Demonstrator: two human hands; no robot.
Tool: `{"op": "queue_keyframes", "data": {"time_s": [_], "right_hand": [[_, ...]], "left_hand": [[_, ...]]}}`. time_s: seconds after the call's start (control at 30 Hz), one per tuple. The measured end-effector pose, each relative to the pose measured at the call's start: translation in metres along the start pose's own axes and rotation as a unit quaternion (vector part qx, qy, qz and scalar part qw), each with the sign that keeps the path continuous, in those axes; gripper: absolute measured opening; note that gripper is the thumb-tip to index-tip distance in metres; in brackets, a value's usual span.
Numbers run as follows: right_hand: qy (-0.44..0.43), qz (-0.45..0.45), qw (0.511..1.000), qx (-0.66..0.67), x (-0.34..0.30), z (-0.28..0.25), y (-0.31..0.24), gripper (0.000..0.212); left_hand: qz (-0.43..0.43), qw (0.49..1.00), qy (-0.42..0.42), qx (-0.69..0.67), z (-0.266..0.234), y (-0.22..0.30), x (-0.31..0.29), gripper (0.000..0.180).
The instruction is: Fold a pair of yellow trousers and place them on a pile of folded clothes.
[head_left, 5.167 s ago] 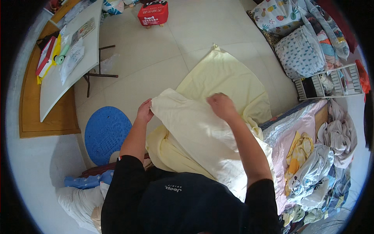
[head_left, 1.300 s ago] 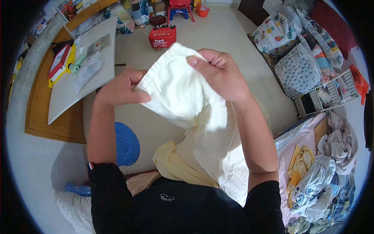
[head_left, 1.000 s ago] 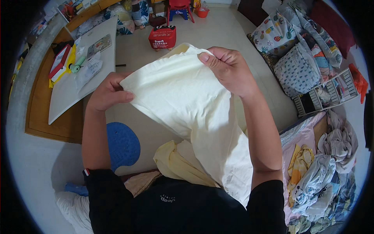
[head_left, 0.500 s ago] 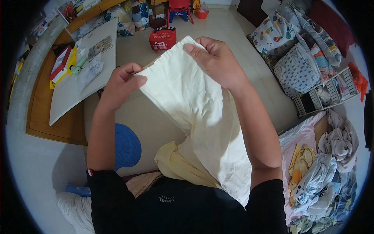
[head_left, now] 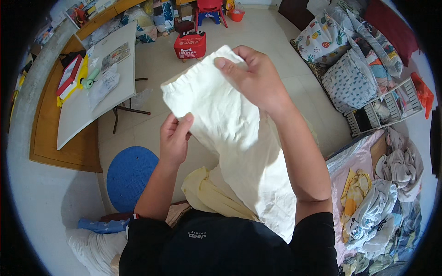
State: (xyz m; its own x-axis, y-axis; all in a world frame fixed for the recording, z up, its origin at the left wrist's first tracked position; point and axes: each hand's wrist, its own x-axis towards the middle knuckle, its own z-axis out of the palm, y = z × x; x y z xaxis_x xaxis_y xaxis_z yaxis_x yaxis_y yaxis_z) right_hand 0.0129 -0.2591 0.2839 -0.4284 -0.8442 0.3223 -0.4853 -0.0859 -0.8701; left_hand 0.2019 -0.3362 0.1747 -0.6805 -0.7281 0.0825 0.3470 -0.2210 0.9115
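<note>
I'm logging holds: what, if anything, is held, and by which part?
A cream cloth: the right grip pinches near a corner of its gathered end; the left grip pinches its side edge below that end.

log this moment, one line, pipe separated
left hand: pinching side edge of cream cloth | right hand: gripping it near gathered end | cloth: draped toward body | around: white table left, clothes pile right

Floor [head_left: 264, 30]: pale beige tile, thin joints. Wall [head_left: 41, 207], left: off-white, soft shadow across it. Folding bench [head_left: 73, 118], left: white top, dark legs [head_left: 133, 110]; brown wooden panel [head_left: 64, 156] behind. Box-shaped stool [head_left: 190, 47]: red. Chair [head_left: 210, 6], beyond: red, small. Slatted rack [head_left: 352, 125], right: white. Bed [head_left: 363, 155], near right: pinkish sheet [head_left: 339, 188].
</note>
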Motion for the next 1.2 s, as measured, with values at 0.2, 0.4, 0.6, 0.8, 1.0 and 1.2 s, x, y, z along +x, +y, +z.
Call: {"op": "queue_keyframes", "data": {"time_s": [0.2, 0.4, 0.6, 0.8, 1.0, 1.2], "right_hand": [[-0.101, 0.034, 0.984, 0.141, -0.007, -0.027, 0.001, 0.028], [-0.246, -0.05, 0.968, -0.023, -0.025, -0.05, -0.035, 0.058], [-0.29, -0.075, 0.941, -0.161, -0.04, -0.055, -0.077, 0.039], [-0.279, -0.153, 0.918, -0.237, -0.034, -0.061, -0.086, 0.016], [-0.217, -0.247, 0.873, -0.36, -0.002, -0.061, -0.097, 0.024], [-0.076, -0.266, 0.895, -0.351, 0.026, -0.034, -0.06, 0.038]], "left_hand": [[0.064, 0.998, -0.001, 0.019, -0.014, 0.003, -0.004, 0.026], [0.119, 0.992, -0.05, -0.004, -0.004, 0.009, -0.005, 0.042], [0.239, 0.966, -0.05, 0.084, 0.008, 0.021, -0.011, 0.057], [0.384, 0.845, -0.106, 0.356, -0.003, 0.058, -0.011, 0.04], [0.285, 0.866, -0.169, 0.373, -0.019, 0.13, -0.016, 0.007], [0.054, 0.954, -0.023, 0.293, -0.022, 0.125, 0.033, 0.011]]}}
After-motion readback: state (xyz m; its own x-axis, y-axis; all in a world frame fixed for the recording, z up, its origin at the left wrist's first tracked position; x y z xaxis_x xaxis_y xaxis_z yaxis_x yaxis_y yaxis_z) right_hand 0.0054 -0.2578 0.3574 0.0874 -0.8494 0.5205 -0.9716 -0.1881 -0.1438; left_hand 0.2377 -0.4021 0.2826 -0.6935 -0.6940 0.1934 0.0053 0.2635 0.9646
